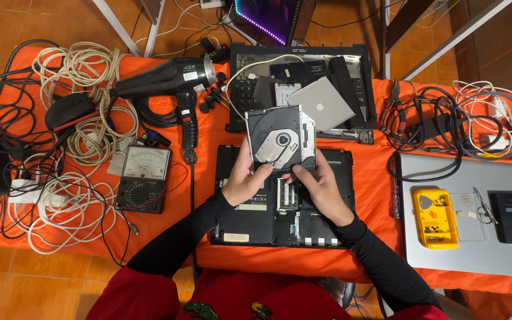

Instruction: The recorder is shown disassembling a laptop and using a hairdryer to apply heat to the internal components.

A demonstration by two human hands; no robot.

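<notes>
Two hands hold a slim optical drive up over an opened laptop.

Nearest, the left hand (245,178) and right hand (321,185) are both closed on the lower edge of the optical drive (281,137), which is raised and tilted above the upturned black laptop base (256,228) on the orange-covered table (202,148). It looks light and rigid, but its thin metal shell, exposed tray and lens seem fragile, so the side edges appear the safest grip. Left lie an analog multimeter (144,179), white coiled cables (84,83) and a black heat gun (173,80); right, a silver laptop lid (475,255) carries a yellow parts box (435,218). Farther back sits a second dismantled laptop (303,83).
</notes>
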